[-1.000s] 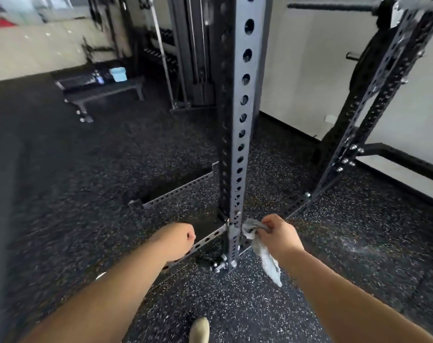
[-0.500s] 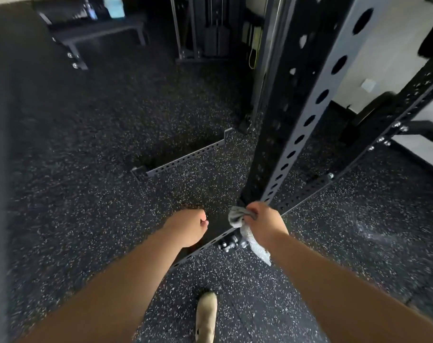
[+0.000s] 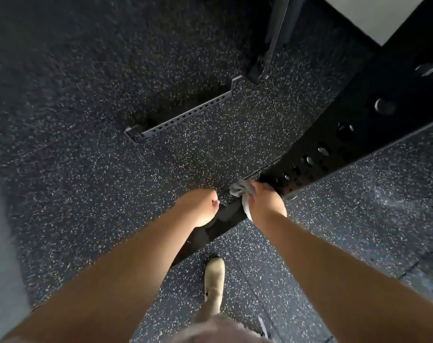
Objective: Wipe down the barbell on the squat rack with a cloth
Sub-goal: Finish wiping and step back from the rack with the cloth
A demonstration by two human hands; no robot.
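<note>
My right hand grips a crumpled grey cloth low beside the foot of the black perforated rack upright. The cloth's tail hangs down under the hand. My left hand is curled into a fist a short way to the left, holding nothing, above the black base rail. No barbell is in view.
Dark speckled rubber flooring fills the frame. A grey perforated base rail lies on the floor ahead. Another rack post foot stands beyond it. My beige shoe is planted just behind the black rail.
My head has tilted down and closer, so the bench and far rack parts have left the view. Both hands kept their hold and stayed near the upright's base.
</note>
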